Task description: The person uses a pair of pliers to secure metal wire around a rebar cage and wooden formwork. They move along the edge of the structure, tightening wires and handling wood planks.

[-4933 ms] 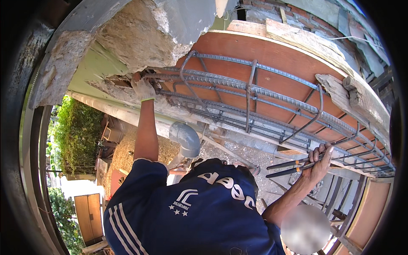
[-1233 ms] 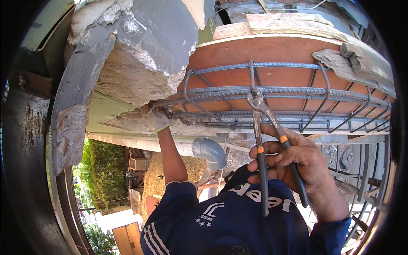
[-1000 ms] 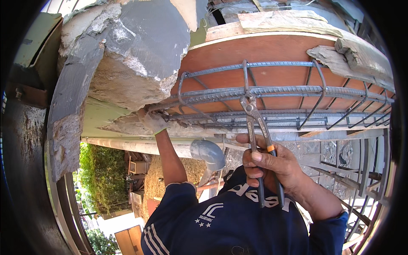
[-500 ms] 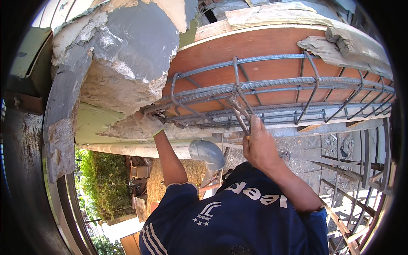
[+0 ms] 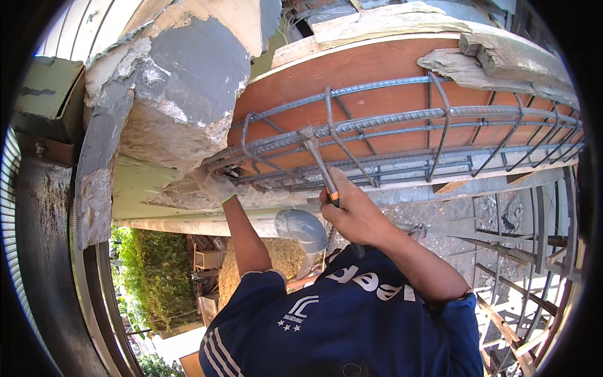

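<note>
My right hand is closed around the dark and orange handle of a hammer. The hammer's head overlaps the upper rebar of a steel reinforcement cage; whether they touch is unclear. In a light work glove, my left hand is closed at the cage's left end, beside the broken underside of a concrete column. Its fingers are partly hidden, and what they grip among the bar ends is too small to make out.
Behind the cage stands a reddish-brown plywood panel, with weathered wood pieces on its top edge. A grey pipe elbow sits below my hands. Wooden scaffolding is at the lower right, and a rusty steel post at the left.
My right hand has moved left with the hammer, and the hammer's head now lies nearer the cage's left end. My left hand stays by the broken concrete. The whole view has shifted slightly.
</note>
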### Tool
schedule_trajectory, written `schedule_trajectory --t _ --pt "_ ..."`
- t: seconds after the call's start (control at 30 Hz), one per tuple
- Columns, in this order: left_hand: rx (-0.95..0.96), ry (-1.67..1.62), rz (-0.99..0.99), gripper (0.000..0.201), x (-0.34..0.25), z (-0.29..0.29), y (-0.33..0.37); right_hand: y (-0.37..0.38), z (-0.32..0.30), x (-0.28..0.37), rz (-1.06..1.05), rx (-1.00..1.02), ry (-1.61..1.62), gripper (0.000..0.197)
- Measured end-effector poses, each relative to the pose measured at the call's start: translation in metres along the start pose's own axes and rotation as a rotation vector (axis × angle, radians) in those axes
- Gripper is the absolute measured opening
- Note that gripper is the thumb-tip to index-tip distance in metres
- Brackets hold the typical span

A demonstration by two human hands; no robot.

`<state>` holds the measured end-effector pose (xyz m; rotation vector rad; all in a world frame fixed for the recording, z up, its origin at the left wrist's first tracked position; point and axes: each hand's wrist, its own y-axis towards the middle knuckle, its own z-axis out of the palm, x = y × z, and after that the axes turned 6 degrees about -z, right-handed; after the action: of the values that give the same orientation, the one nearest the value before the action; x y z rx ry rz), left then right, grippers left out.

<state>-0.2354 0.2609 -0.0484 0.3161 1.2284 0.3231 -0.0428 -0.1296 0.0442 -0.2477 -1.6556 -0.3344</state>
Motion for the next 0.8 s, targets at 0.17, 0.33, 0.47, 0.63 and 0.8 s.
schedule_trajectory --t 0.17,0.33,0.47,0.63,0.8 --pt "-0.019 -0.085 -0.075 0.050 -0.001 0.007 -0.003 -0.040 -0.012 -0.043 -0.092 0.042 -0.364 0.052" --pt "-0.039 -0.105 -0.176 0.053 0.005 -0.005 0.008 -0.075 -0.049 -0.062 -0.025 -0.006 -0.213 0.056" --pt "-0.016 -0.190 -0.144 0.048 0.003 -0.005 0.001 -0.092 -0.067 -0.073 0.039 -0.156 -0.390 0.038" --pt "-0.028 -0.257 -0.226 0.039 -0.009 0.009 -0.001 -0.111 -0.068 -0.156 0.230 -0.143 -0.570 0.029" --pt "0.023 -0.245 -0.277 0.044 -0.026 0.014 -0.008 -0.091 -0.070 -0.184 0.128 -0.178 -0.574 0.032"
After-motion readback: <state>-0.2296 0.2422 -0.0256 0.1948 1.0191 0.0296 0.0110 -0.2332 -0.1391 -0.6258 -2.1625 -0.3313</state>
